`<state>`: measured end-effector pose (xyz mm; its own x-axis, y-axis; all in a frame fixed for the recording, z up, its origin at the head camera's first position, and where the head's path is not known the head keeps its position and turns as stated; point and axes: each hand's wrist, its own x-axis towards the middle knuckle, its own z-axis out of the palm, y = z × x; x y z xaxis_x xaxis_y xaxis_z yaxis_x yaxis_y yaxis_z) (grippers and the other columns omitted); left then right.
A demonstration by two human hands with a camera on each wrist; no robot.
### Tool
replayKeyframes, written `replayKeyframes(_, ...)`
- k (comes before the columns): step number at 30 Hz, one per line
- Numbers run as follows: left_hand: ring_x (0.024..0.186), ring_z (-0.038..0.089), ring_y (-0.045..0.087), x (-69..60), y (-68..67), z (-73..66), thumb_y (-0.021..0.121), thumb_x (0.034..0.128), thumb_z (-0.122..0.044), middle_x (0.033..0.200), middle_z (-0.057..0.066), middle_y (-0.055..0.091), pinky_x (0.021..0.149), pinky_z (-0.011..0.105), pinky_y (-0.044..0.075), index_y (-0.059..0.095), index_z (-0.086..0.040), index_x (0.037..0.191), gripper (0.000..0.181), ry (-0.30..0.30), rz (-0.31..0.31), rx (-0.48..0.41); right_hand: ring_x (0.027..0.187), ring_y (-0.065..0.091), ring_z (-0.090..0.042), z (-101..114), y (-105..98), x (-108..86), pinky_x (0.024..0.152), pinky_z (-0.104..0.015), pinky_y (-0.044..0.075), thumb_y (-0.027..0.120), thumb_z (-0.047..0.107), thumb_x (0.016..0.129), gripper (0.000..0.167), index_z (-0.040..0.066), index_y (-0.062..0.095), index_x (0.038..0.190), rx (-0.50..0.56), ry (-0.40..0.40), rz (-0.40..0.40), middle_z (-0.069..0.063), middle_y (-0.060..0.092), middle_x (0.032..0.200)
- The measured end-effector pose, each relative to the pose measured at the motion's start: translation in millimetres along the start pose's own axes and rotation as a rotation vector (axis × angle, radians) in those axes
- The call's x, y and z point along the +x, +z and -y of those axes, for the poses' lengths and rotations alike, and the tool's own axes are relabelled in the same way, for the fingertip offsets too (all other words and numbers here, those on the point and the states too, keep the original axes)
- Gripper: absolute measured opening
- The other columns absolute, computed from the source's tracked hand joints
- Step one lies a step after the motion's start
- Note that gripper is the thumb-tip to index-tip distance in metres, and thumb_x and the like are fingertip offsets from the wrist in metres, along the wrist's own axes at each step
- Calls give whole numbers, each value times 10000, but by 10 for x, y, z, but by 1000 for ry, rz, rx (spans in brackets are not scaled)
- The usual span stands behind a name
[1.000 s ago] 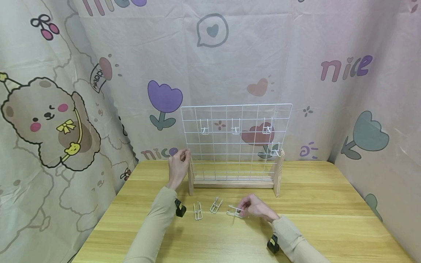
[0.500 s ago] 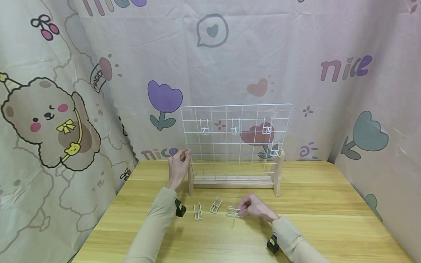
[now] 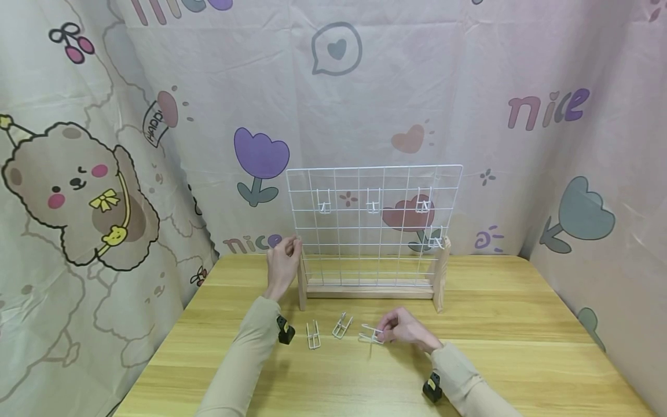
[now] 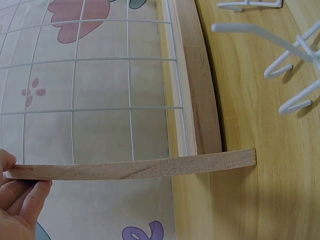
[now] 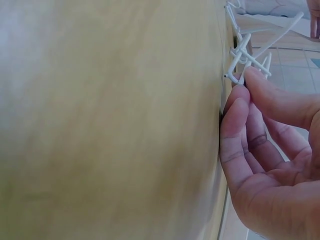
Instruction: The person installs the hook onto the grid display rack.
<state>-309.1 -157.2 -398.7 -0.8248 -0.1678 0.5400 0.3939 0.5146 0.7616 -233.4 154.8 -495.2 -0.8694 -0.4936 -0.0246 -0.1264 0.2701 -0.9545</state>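
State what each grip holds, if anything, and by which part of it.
The right grip pinches a white hook by one end. The left grip holds the left wooden upright by its top end.

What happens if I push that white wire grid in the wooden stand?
The white wire grid would probably feel stiff, since it shows no sag or bend. Pushed near its top, it might tip, because it rises well above its pale wooden stand. It probably won't roll: the stand's wooden side piece has a flat end.
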Motion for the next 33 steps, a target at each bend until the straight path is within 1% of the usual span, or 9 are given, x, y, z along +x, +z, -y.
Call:
replayKeyframes(3,1057,403,720,2,0,0,634,988,-117,1154,292,699,866,415,614,648,86,1223,311,5,-2,2,615,585,-74,-2,-4,-1,534,-173,505,719,-69,817,52,-79,695,863,3,-4,7,-248,711,791)
replayKeyframes(6,1057,402,719,0,3,9,634,988,-115,1149,295,699,868,418,612,648,91,1221,311,12,-3,3,618,591,-78,-7,-7,-5,547,-179,515,711,-59,828,68,-94,688,881,11,-6,14,-218,716,787)
replayKeyframes(9,1055,400,719,-2,2,12,634,989,-116,1145,295,700,870,428,612,647,94,1220,313,24,-6,11,621,601,-80,-15,-11,-6,561,-184,534,702,-52,835,114,-130,673,913,31,-7,19,-178,714,779)
replayKeyframes(15,1043,396,722,2,0,16,634,988,-113,1133,289,706,866,443,614,652,92,1214,307,31,-12,26,630,618,-96,-11,-16,-1,576,-179,556,687,-47,858,156,-163,650,956,86,19,18,-117,711,783)
replayKeyframes(22,1034,393,729,2,-1,19,631,989,-115,1125,287,711,842,431,623,652,92,1213,305,31,-7,17,665,627,-109,-1,-11,6,613,-183,575,679,-39,870,226,-189,618,1028,153,58,-9,-79,703,814)
replayKeyframes(28,1051,388,721,1,-5,21,629,995,-132,1136,286,708,875,447,614,649,93,1220,318,36,-6,19,699,648,-103,-3,-4,25,660,-193,597,694,3,881,240,-149,630,1055,176,83,-53,-26,684,831)
replayKeyframes(33,1067,387,715,2,-8,18,625,998,-134,1152,285,703,895,445,605,642,95,1229,326,30,-2,13,736,664,-113,-14,0,47,717,-229,629,699,24,891,261,-129,630,1090,220,96,-95,-23,679,865)
